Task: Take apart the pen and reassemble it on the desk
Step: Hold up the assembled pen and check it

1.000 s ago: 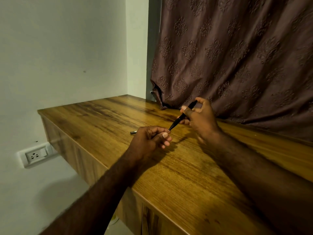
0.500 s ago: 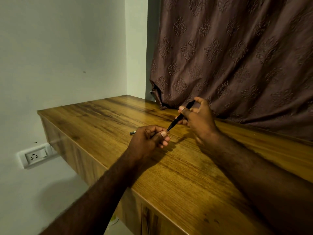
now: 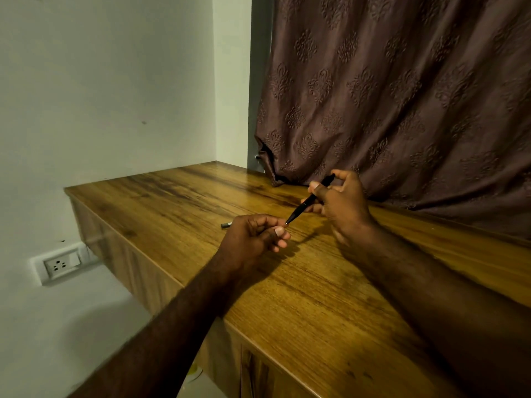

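My right hand (image 3: 343, 206) grips a slim black pen (image 3: 304, 204) above the wooden desk (image 3: 330, 297), its pointed tip aimed down and left. My left hand (image 3: 254, 235) hovers just below that tip with fingers curled; the tip nearly touches my fingertips. Whether my left hand pinches a small part is hidden by the fingers. A small dark pen part (image 3: 226, 224) lies flat on the desk, just left of my left hand.
A patterned brown curtain (image 3: 402, 96) hangs behind the desk and rests on its back edge. White walls close the left side and far corner. A wall socket (image 3: 59, 264) sits below the desk's left end.
Both hands have stayed almost in place. The pen tip remains at my left fingertips, with only slight shifts of the fingers.
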A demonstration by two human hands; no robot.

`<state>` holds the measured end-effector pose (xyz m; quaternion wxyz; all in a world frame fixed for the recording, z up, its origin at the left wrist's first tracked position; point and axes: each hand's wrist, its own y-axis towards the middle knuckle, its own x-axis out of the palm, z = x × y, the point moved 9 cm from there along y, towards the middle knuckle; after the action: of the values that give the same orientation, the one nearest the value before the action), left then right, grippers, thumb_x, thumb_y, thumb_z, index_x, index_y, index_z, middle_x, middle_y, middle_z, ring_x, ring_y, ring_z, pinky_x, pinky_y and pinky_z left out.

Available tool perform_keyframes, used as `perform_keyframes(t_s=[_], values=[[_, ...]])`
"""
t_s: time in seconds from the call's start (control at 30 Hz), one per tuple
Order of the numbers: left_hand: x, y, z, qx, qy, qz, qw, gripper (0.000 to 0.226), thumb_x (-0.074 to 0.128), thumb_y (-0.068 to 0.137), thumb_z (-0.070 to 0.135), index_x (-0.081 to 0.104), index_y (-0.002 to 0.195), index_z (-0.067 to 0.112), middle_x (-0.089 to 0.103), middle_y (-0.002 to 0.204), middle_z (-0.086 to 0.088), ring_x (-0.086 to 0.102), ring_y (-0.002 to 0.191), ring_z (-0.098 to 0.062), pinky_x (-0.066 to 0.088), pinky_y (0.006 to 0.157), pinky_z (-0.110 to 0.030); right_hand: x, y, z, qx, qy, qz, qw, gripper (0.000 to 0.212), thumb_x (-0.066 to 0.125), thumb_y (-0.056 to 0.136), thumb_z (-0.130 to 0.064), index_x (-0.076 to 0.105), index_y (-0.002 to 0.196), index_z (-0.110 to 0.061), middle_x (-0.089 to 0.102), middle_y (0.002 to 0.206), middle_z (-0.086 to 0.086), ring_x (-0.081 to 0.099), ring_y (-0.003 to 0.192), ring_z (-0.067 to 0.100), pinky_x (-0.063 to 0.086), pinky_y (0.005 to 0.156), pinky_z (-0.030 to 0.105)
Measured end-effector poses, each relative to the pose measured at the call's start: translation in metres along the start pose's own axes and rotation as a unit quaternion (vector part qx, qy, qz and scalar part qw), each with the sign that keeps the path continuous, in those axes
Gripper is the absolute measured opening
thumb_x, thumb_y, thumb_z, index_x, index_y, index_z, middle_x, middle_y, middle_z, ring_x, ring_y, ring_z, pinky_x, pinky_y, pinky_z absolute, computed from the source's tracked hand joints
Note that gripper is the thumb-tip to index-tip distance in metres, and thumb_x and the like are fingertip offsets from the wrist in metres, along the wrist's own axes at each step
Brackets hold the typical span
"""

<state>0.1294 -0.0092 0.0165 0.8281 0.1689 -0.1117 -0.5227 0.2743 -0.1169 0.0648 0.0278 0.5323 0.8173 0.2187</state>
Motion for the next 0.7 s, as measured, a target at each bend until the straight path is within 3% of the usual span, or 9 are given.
perform_keyframes(t_s=[0.33,0.53,0.7], values=[[-0.0027,0.0011,-0.0004,0.005,0.011,0.000,1.000,0.015,0.058,0.091,0.000,0.068,0.094,0.010,0.074,0.074,-0.001,0.066,0.065,-0.010,0.053,0.060,-0.020,0.0006,-0.0030,-0.0008,0.009,0.010,0.007,1.000,0.043,0.060,0.090,0.000,0.034,0.121,-0.013,0.055,0.101,0.013,0.069,0.053,0.014,0.054,0.045,0.027],[-0.0049,0.0016,0.0011,0.015,0.019,0.006,1.000,0.013,0.058,0.091,0.001,0.069,0.094,0.006,0.074,0.072,-0.001,0.066,0.063,-0.009,0.053,0.058,-0.019,0.0018,-0.0064,-0.0007,0.016,0.009,0.009,1.000,0.041,0.060,0.089,0.000,0.035,0.116,-0.017,0.055,0.106,0.014,0.070,0.065,0.021,0.055,0.048,0.029],[-0.0058,0.0019,0.0010,0.020,0.021,0.011,1.000,0.013,0.059,0.091,0.003,0.069,0.090,0.011,0.074,0.072,-0.001,0.066,0.062,-0.009,0.053,0.057,-0.019,0.0048,-0.0083,-0.0003,0.015,0.014,0.005,1.000,0.041,0.060,0.089,0.000,0.035,0.117,-0.016,0.054,0.105,0.013,0.069,0.063,0.021,0.055,0.048,0.029]])
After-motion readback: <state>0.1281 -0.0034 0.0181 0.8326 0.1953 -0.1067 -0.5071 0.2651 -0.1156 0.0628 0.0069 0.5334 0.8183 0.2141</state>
